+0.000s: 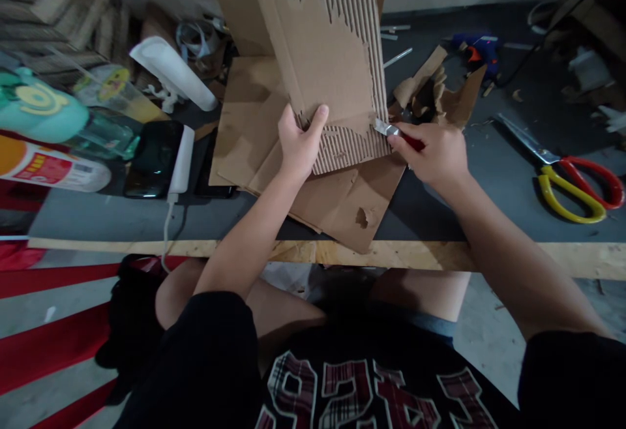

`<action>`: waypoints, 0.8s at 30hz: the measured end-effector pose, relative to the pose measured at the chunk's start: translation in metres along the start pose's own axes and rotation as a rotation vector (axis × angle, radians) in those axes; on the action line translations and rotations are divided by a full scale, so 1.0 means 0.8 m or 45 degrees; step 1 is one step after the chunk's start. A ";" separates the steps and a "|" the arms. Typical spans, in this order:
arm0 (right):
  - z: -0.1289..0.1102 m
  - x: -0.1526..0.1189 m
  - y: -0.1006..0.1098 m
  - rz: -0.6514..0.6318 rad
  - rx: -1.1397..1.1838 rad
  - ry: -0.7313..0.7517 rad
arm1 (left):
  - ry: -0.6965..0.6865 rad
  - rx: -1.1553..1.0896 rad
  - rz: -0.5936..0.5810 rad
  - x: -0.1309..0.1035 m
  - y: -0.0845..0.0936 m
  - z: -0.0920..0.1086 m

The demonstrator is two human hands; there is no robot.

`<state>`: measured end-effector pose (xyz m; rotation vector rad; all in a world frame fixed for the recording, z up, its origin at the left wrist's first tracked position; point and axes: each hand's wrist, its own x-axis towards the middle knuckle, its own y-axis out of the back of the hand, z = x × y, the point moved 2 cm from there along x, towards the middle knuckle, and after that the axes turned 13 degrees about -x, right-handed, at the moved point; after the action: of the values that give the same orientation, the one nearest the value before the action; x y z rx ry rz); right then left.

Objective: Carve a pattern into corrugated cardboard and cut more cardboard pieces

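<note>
A long piece of cardboard [325, 57] has its top layer partly peeled off, baring corrugated ridges along the right side and both ends. My left hand [300, 139] grips its left edge, thumb on top and fingers out of sight. In my right hand [433, 152] is a utility knife [387, 128] with a red handle. Its blade lies at the ragged rim of the remaining paper layer, near the cardboard's right edge. More flat cardboard sheets [249, 116] are stacked underneath.
Scissors [557, 162] with red and yellow handles lie at right. Behind my right hand are torn cardboard scraps [450, 93] and a blue glue gun [476, 51]. Bottles [53, 165], a phone [152, 158] and a white power bank [182, 158] with a cable crowd the left. The table's wooden edge [430, 255] runs in front.
</note>
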<state>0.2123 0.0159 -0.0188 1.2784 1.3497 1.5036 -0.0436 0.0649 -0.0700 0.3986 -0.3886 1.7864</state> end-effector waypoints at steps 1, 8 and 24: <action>0.000 -0.001 0.001 0.022 -0.059 -0.026 | -0.005 -0.002 0.001 0.000 0.000 0.000; -0.008 -0.004 0.004 -0.002 -0.123 -0.049 | 0.005 0.021 0.007 -0.004 -0.003 0.000; 0.000 -0.003 0.002 0.085 -0.229 -0.123 | -0.064 0.015 -0.150 -0.003 0.000 -0.020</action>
<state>0.2128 0.0135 -0.0177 1.2743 1.0943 1.5504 -0.0441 0.0701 -0.0854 0.4660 -0.3828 1.6672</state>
